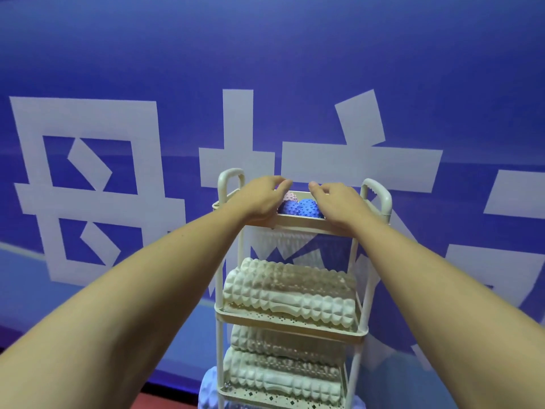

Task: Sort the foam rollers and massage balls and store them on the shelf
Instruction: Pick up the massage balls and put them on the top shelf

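Note:
A cream three-tier shelf cart (pixel 298 222) stands against the blue wall. Its top tray holds spiky massage balls: two blue ones (pixel 306 208) and a pink one (pixel 290 197) behind them. My left hand (pixel 259 199) and my right hand (pixel 336 205) both reach over the top tray, fingers curled down around the balls on either side; whether they grip any ball is hidden. White ridged foam rollers (pixel 289 290) lie on the middle tray, and more white rollers (pixel 280 370) fill the lower tray.
A pale blue ridged roller (pixel 209 391) sits on the floor at the cart's lower left. The cart has two looped handles (pixel 231 178) at its top corners. The blue wall with large white characters stands right behind it; a red floor strip shows below.

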### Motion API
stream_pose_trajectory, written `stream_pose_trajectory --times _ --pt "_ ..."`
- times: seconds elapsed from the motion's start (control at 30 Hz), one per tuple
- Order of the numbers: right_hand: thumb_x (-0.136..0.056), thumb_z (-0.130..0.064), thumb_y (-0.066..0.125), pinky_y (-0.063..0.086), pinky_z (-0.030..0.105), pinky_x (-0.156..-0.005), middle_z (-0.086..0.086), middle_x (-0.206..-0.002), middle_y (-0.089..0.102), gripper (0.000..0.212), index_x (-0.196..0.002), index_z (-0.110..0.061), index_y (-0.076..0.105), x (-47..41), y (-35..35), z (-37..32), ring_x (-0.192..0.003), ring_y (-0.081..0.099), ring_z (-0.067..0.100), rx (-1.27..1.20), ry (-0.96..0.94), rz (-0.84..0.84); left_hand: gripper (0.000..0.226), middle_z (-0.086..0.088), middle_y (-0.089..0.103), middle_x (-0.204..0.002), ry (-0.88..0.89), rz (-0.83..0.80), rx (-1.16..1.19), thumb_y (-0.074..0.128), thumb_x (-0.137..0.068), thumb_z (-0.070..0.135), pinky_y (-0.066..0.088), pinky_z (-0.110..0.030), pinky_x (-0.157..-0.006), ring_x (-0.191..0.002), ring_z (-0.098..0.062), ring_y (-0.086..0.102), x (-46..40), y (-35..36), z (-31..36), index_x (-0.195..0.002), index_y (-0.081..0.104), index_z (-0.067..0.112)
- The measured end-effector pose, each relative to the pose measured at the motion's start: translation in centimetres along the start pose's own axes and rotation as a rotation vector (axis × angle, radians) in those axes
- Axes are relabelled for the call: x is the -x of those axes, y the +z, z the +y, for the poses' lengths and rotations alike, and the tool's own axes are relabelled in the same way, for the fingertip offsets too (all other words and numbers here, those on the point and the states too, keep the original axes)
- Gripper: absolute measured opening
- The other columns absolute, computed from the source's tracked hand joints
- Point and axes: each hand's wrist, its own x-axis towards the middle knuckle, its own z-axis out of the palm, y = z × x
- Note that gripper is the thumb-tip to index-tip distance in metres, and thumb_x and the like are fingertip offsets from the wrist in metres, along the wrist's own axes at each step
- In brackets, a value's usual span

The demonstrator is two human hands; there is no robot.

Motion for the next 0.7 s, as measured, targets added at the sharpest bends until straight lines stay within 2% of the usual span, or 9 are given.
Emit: stream_pose_trajectory --times 0.07,0.13,0.23,0.33,0.4,0.5,0.57,0.7 --pt "-0.103 -0.056 0.032 0.045 0.039 -0.089 0.007 -0.127 0.067 0.056 -0.125 -0.017 0.066 0.3 0.1 0.2 -0.116 0.059 0.028 -0.009 -0.010 0.062 0.044 -0.005 0.054 -0.146 0.014 0.178 -0.105 0.035 -0.107 0.040 0.049 -0.039 -0.101 -0.128 -0.023 0.054 0.6 0.3 0.1 -0.142 0.050 0.019" --pt "-0.102 -0.057 0.037 0.045 0.039 -0.089 0.003 -0.129 0.066 0.052 -0.125 -0.019 0.064 0.6 0.1 0.2 -0.118 0.059 0.026 -0.017 -0.017 0.090 0.043 -0.002 0.061 -0.137 -0.016 0.366 -0.064 0.035 -0.106 0.044 0.050 -0.038 -0.097 -0.119 -0.020 0.060 1.3 0.7 -0.1 -0.135 0.057 0.020" --pt "-0.103 -0.050 0.042 0.042 0.034 -0.087 0.001 -0.129 0.064 0.043 -0.123 -0.018 0.064 1.4 -0.2 0.3 -0.118 0.058 0.023 -0.087 -0.097 0.230 0.041 0.001 0.063 -0.133 0.027 0.502 -0.054 0.038 -0.105 0.043 0.044 -0.039 -0.105 -0.119 -0.017 0.058 3.3 1.2 -0.3 -0.132 0.058 0.020" --pt "-0.101 -0.042 0.043 0.045 0.039 -0.090 0.001 -0.123 0.065 0.038 -0.120 -0.018 0.064 3.1 -0.6 0.3 -0.113 0.059 0.022 -0.089 -0.279 0.441 0.040 0.001 0.056 -0.141 0.094 0.538 -0.077 0.039 -0.105 0.039 0.033 -0.039 -0.112 -0.129 -0.017 0.049 6.4 1.4 -0.7 -0.137 0.054 0.019" --pt "-0.099 -0.040 0.043 0.046 0.038 -0.092 -0.001 -0.122 0.064 0.036 -0.122 -0.018 0.062 5.2 -0.3 0.1 -0.110 0.059 0.019 -0.038 -0.383 0.485 0.041 0.000 0.052 -0.145 0.154 0.550 -0.147 0.038 -0.105 0.039 0.032 -0.040 -0.115 -0.133 -0.017 0.045 8.5 1.7 -0.9 -0.139 0.051 0.020" --pt "-0.102 -0.034 0.048 0.043 0.033 -0.102 -0.002 -0.131 0.060 0.033 -0.130 -0.019 0.058 9.2 1.1 0.0 -0.120 0.055 0.016 0.004 -0.466 0.433 0.043 0.001 0.048 -0.148 0.231 0.529 -0.196 0.037 -0.104 0.038 0.031 -0.041 -0.116 -0.137 -0.018 0.042 11.8 2.9 -0.8 -0.142 0.048 0.020" --pt "-0.101 -0.033 0.050 0.042 0.036 -0.108 -0.002 -0.137 0.058 0.037 -0.135 -0.019 0.056 12.2 2.7 0.3 -0.128 0.051 0.015 0.033 -0.483 0.383 0.045 0.001 0.045 -0.151 0.235 0.505 -0.191 0.038 -0.103 0.039 0.031 -0.040 -0.116 -0.140 -0.017 0.040 14.1 4.2 -0.9 -0.142 0.049 0.019" --pt "-0.100 -0.040 0.044 0.040 0.039 -0.112 -0.001 -0.146 0.052 0.047 -0.143 -0.021 0.052 18.6 7.5 2.1 -0.135 0.047 0.017 0.103 -0.416 0.244 0.045 -0.001 0.044 -0.154 0.175 0.401 -0.170 0.041 -0.103 0.040 0.032 -0.041 -0.115 -0.141 -0.020 0.041 20.0 8.8 -1.8 -0.142 0.049 0.019"
